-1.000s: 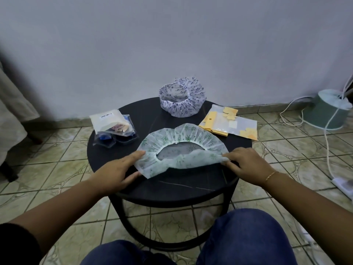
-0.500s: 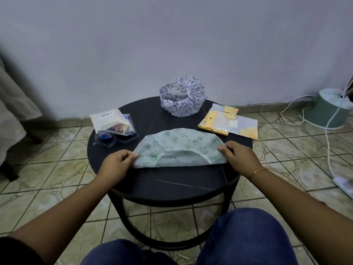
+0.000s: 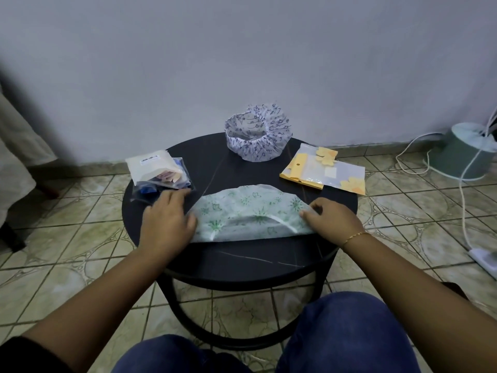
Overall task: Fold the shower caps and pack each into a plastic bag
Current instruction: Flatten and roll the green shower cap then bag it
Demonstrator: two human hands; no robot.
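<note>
green cap (image 3: 250,214) lies half-folded between the hands; left hand (image 3: 166,220) flat on its left end, right hand (image 3: 332,220) pinching the right end. next fold needs edges aligned, air pressed out.

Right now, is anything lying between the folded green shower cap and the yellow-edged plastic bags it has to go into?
Nothing visible: only bare black round table lies between the green-patterned folded shower cap and the yellow-edged clear plastic bags. The right hand rests on the cap's right end.

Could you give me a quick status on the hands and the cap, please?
Left hand flat, open, at green cap's left end. Right hand pinching its right end. Cap folded in half on table. Nothing blocking.
</note>
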